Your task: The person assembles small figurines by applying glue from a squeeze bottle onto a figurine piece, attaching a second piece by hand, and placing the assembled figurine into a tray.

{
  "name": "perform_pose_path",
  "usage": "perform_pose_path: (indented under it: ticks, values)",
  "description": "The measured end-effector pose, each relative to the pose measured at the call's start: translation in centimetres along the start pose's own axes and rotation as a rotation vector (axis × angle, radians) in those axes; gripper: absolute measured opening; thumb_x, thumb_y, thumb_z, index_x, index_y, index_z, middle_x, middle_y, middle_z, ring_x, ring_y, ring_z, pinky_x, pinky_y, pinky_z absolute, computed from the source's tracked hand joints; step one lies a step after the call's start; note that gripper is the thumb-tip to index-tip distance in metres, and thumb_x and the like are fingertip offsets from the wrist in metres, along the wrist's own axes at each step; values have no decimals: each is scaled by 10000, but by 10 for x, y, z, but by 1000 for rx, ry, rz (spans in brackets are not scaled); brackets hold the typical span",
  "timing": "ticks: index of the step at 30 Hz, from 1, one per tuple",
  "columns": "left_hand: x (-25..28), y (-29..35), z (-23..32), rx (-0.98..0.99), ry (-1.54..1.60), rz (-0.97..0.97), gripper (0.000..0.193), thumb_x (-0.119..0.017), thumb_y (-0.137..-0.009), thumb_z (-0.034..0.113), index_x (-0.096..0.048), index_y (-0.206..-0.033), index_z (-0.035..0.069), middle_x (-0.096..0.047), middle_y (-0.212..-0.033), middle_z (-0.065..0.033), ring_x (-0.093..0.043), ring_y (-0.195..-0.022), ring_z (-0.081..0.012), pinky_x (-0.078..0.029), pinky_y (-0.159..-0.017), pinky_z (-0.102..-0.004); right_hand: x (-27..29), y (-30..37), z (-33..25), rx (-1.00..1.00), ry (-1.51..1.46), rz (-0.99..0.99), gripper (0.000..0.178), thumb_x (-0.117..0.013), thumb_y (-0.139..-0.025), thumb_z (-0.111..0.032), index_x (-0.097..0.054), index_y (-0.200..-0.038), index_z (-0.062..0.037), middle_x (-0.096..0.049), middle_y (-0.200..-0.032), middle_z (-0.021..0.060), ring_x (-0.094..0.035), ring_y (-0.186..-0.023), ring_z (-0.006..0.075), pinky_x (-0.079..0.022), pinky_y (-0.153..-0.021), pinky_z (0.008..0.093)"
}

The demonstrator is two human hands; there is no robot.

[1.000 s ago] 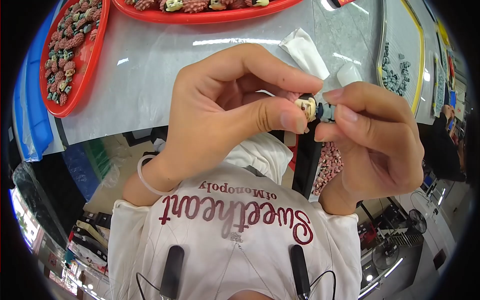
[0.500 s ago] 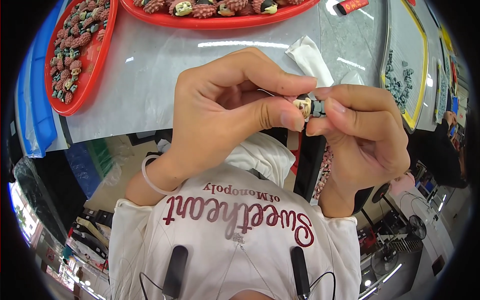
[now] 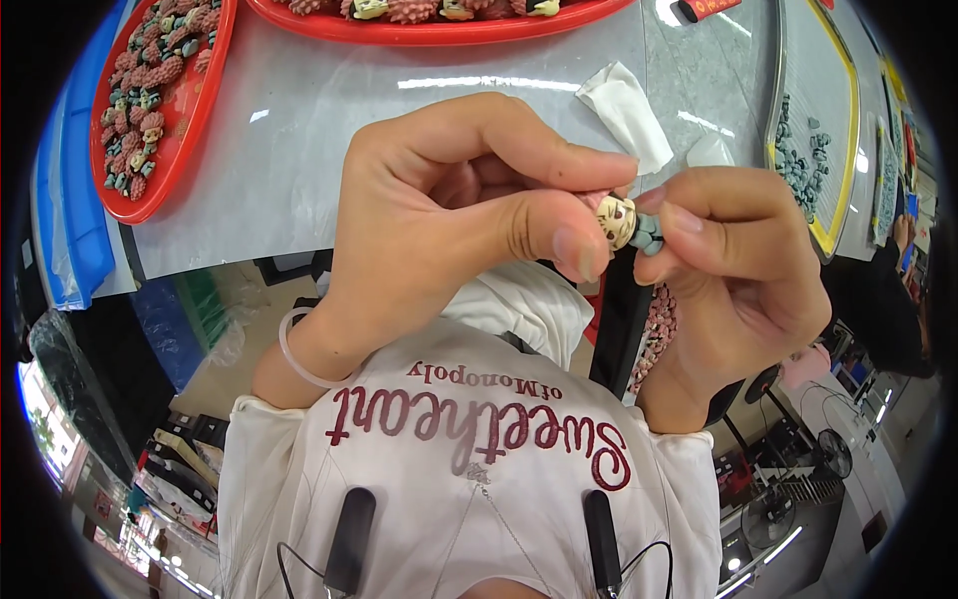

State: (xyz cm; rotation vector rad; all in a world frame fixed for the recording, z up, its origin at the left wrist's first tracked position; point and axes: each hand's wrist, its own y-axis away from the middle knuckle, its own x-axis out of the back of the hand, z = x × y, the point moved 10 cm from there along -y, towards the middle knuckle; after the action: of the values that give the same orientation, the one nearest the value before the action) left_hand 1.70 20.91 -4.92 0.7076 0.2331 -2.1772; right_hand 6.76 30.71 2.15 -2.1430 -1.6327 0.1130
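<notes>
Left hand (image 3: 419, 205) and right hand (image 3: 746, 250) pinch a figurine (image 3: 617, 222) near a maroon-lettered white shirt (image 3: 424, 504)

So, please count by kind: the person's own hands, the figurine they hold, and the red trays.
Hands: 2, left hand and right hand
Figurine: 1
Red trays: 2, left tray and far tray
Total: 5
</notes>
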Motion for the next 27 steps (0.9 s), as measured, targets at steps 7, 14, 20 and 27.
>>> perform_pose_path:
  ticks: [7, 14, 20, 27]
  values:
    - [0, 1, -1, 18, -26, -15, 348, -667, -666, 222, -553, -873, -34, -559, -747, -108, -562, -620, -130, -469, -500, -194, -2, -1, -13, 151, 113, -12, 111, -621, -651, 29, -542, -727, 33, -531, -729, 169, -526, -541, 136, -408, -467, 163]
    - [9, -3, 0, 42, -34, 40, 445, -638, -695, 320, -507, -953, -18, -554, -826, -104, -559, -785, -180, -475, -653, -250, -22, -1, -16, 244, 437, -130, 218, -626, -684, -76, -577, -882, 0, -498, -887, 151, -500, -693, 152, -402, -569, 217]
    - [17, -1, 17, 1, -3, -54, 462, -608, -695, 293, -456, -1006, -13, -516, -913, -155, -558, -808, -247, -486, -645, -275, 55, -7, 13, -92, 717, 53, 261, -629, -634, -64, -591, -891, -36, -514, -905, 85, -454, -730, 157, -353, -622, 234]
    - [72, 16, 104, -370, -382, 33, 406, -545, -723, 196, -440, -1039, -36, -474, -1012, -192, -533, -860, -255, -460, -674, -269, 53, -7, 51, -339, 873, -235, 262, -617, -670, -105, -536, -896, 0, -456, -710, 20, -381, -595, 104, -295, -519, 206]
